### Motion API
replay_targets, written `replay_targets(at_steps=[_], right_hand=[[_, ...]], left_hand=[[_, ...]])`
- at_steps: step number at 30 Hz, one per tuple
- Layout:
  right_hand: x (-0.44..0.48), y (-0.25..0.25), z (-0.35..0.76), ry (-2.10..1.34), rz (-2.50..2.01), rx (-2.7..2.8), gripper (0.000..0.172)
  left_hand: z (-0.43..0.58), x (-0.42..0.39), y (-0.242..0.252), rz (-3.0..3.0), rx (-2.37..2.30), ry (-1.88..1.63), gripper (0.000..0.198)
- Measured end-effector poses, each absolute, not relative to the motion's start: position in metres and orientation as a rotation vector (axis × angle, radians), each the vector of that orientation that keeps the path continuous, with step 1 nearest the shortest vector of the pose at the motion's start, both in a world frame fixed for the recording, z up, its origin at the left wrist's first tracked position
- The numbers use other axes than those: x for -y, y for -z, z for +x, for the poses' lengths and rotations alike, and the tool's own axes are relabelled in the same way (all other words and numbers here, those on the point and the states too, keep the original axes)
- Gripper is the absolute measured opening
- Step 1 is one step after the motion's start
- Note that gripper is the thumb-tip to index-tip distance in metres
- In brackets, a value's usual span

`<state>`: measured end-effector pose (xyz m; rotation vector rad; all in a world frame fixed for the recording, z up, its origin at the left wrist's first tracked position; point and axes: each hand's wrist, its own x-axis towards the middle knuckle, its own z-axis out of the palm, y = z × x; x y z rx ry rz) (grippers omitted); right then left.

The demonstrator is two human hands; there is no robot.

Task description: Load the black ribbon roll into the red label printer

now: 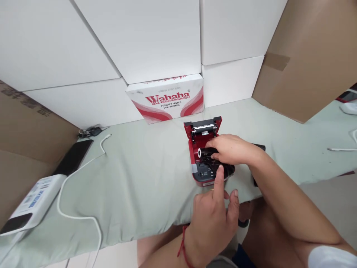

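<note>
A small red and black printer [205, 175] stands on the cloth near its front edge, its lid [205, 128] raised. In its bay is a black roll [208, 152] with a white core, lying crosswise. My right hand [230, 149] reaches in from the right, thumb and fingers closed on the roll and covering its right end. Dark, shiny film hangs from the roll over the printer's front. My left hand [213, 216] is just in front of the printer, index finger stretched toward the film, thumb apart, holding nothing. Whether that fingertip touches the film I cannot tell.
Behind the printer are a Wahaha water carton [170, 100] and stacked white boxes [164, 41]. Brown cardboard [309, 56] stands at the right. On the left lie a white device [36, 201], a black slab [74, 156] and a white cable [60, 193] on the pale green cloth [145, 167].
</note>
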<state>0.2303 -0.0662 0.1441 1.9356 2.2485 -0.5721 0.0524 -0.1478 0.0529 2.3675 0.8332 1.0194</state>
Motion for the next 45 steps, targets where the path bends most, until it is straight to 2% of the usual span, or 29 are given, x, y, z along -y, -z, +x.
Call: replay_targets(at_steps=[7, 10, 14, 18, 21, 24, 28, 30, 32, 36, 41, 45], right_hand=[[0.071, -0.146, 0.228, 0.515, 1.981, -2.231, 0.041], [0.07, -0.15, 0.222, 0.42, 2.023, -2.207, 0.04], [0.064, -0.147, 0.214, 0.375, 1.989, -2.106, 0.027], [0.061, -0.141, 0.214, 0.389, 1.988, -2.109, 0.021], [0.07, -0.146, 0.221, 0.486, 2.056, -2.242, 0.019], [0.085, -0.157, 0.23, 0.574, 2.24, -2.548, 0.025], [0.089, -0.156, 0.238, 0.075, 2.677, -2.689, 0.033], [0.083, -0.148, 0.24, -0.063, 2.595, -2.643, 0.045], [0.078, -0.142, 0.241, -0.109, 2.45, -2.609, 0.048], [0.09, -0.148, 0.239, -0.196, 2.334, -2.559, 0.041], [0.126, -0.158, 0.234, 0.085, 2.199, -2.463, 0.032], [0.138, -0.152, 0.221, 0.131, 2.067, -2.318, 0.026]], left_hand=[[0.037, 0.13, -0.077, 2.634, -0.869, -0.967, 0.054], [0.037, 0.125, -0.09, 2.95, -0.86, -0.698, 0.042], [0.043, 0.117, -0.106, 3.097, -0.74, -0.251, 0.053], [0.046, 0.11, -0.107, 3.082, -0.697, -0.122, 0.055], [0.044, 0.108, -0.103, 3.065, -0.692, -0.175, 0.05], [0.043, 0.108, -0.098, 3.062, -0.678, -0.287, 0.05], [0.041, 0.113, -0.089, 3.108, -0.581, -0.46, 0.058], [0.041, 0.116, -0.084, 3.131, -0.582, -0.548, 0.062], [0.041, 0.119, -0.079, 3.14, -0.616, -0.608, 0.064], [0.039, 0.122, -0.075, 3.115, -0.627, -0.71, 0.06], [0.036, 0.123, -0.077, 3.104, -0.612, -0.848, 0.048], [0.037, 0.124, -0.077, 3.077, -0.602, -0.875, 0.049]])
